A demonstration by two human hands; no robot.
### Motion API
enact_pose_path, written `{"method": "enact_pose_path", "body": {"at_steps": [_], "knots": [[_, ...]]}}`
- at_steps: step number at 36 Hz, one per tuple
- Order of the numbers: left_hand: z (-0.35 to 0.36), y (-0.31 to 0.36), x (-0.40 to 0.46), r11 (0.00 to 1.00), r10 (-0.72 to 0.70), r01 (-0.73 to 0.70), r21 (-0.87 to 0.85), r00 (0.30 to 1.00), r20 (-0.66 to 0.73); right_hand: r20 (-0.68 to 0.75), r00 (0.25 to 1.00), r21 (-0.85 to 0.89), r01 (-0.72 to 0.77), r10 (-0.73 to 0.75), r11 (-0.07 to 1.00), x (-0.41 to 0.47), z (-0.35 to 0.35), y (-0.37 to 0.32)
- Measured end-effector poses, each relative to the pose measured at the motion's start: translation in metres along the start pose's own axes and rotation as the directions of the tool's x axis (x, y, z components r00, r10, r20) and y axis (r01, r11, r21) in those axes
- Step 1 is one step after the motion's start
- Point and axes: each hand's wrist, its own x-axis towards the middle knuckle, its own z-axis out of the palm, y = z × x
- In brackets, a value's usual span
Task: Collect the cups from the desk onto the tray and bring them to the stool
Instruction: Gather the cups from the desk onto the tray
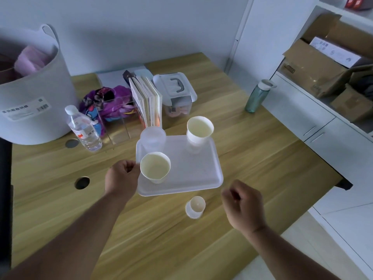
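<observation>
Head view, cups: four — two paper cups (155, 167) (199, 128) and a clear plastic cup (152, 138) on my tray (193, 168); one small cup (195, 207) on the table (252, 154) just before the tray.
Around: water bottle (84, 130), books (147, 102), lidded box (175, 93), basket (30, 98) behind.
Left hand (122, 177): grip clamped on the tray's left edge.
Right hand (243, 205): fingers curled together, empty, near the small cup.

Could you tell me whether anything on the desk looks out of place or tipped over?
Yes: one small cup lies on its side on the desk, just off the tray, while three cups stand upright on it.
</observation>
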Motion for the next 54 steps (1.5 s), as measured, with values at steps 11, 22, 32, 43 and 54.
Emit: {"method": "enact_pose_path", "body": {"at_steps": [11,22,32,43,54], "knots": [[-0.002,-0.011,0.008,1.0,-0.008,0.008,0.002,0.999,-0.032,0.696,0.647,-0.439,0.041,0.311,0.897,-0.006,0.06,0.035],[-0.002,-0.015,0.014,0.995,-0.014,0.021,0.093,0.997,-0.078,0.683,0.661,-0.476,0.08,0.311,0.876,0.01,0.084,0.041],[-0.002,-0.007,0.01,0.998,-0.03,0.033,0.05,0.998,-0.053,0.567,0.505,-0.753,-0.001,0.65,0.658,0.066,-0.016,0.056],[-0.007,0.007,-0.006,0.999,0.0,0.003,0.042,0.998,-0.06,0.69,0.651,0.448,-0.727,0.316,0.52,0.116,-0.088,0.026],[-0.01,0.003,-0.012,1.0,-0.004,0.005,0.018,0.999,-0.033,0.575,0.795,0.4,-0.479,0.193,0.782,0.072,-0.014,-0.025]]}}
